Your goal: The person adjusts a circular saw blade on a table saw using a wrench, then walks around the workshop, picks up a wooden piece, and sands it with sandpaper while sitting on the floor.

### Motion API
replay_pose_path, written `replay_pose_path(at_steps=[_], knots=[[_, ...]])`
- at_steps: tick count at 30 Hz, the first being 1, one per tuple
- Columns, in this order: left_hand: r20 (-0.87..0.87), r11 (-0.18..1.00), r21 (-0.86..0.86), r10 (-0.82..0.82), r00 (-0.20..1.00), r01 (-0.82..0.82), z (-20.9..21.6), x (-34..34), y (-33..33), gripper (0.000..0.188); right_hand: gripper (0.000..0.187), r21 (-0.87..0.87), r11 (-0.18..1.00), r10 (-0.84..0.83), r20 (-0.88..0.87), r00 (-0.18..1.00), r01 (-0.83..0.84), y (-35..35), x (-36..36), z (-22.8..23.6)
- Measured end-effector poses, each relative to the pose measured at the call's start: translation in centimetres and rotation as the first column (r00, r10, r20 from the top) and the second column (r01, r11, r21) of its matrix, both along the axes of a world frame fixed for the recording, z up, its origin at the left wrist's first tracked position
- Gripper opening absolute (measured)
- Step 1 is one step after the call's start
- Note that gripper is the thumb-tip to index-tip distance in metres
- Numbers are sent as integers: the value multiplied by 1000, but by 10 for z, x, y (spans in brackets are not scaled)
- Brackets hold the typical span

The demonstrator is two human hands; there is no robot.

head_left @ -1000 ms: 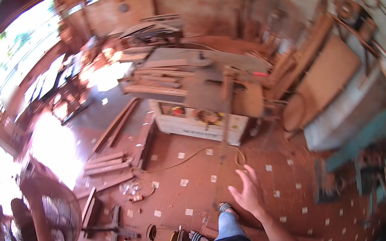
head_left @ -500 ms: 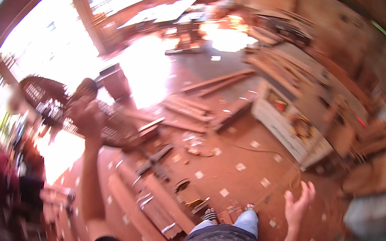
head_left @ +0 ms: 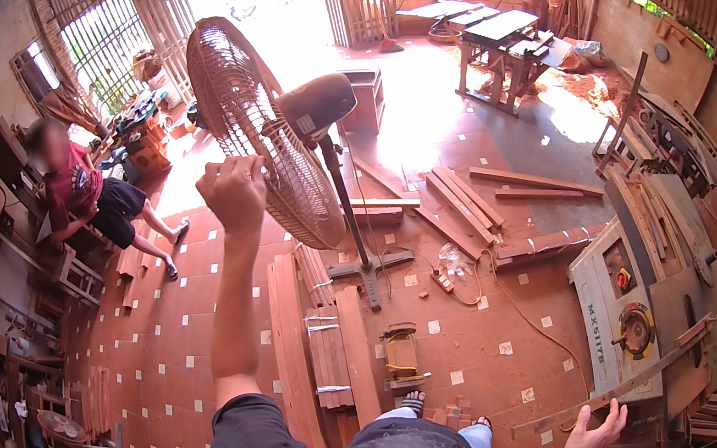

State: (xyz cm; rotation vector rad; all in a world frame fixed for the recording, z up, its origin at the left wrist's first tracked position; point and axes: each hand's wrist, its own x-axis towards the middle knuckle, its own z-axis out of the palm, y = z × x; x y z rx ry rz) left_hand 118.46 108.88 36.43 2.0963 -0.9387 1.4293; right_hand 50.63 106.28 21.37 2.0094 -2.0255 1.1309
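Ahead of me to the left stands a pedestal fan [head_left: 275, 134] with a round wire guard, a dark motor housing and a cross-shaped base on the tiles. My left hand [head_left: 233, 192] is raised at the guard's left side, fingers curled in. It overlaps the guard, and I cannot tell whether it grips the wire. My right hand [head_left: 594, 435] is low at the right, fingers apart and holding nothing. Its fingertips are close to a long, slightly curved wooden strip [head_left: 589, 403], which reaches across the front of a light grey woodworking machine [head_left: 609, 316].
Bundled wooden beams [head_left: 329, 358] and a yellow metal tool [head_left: 402, 357] lie by my feet. More boards [head_left: 458, 204] and a power strip [head_left: 444, 280] with its cable are on the floor. A person [head_left: 85, 191] sits at the left. A work table [head_left: 497, 32] stands far right.
My view has turned, and the scene has shifted and become sharp. The fan's motor housing is now farther right of my left hand. My right hand is now near the wooden strip.
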Motion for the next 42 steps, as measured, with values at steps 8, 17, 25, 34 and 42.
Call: replay_pose_path(at_steps=[8,17,25,34,42], knots=[[-108,962,-5,271,956,-274,-7,108,54,12,63,216,968,-113,-73,991,126,-13,1,-23],[-527,905,-23,350,774,-425,4,254,77,18,63,173,980,-78,-91,993,93,-40,32,-8],[-521,851,132,495,695,-508,1,328,72,27,62,204,979,11,-84,996,7,-69,82,28],[-538,862,180,490,686,-474,-5,366,80,30,62,295,955,29,-40,999,-16,-95,121,22],[-558,842,215,521,646,-494,9,338,64,29,62,283,955,87,12,996,-86,-143,162,3]])
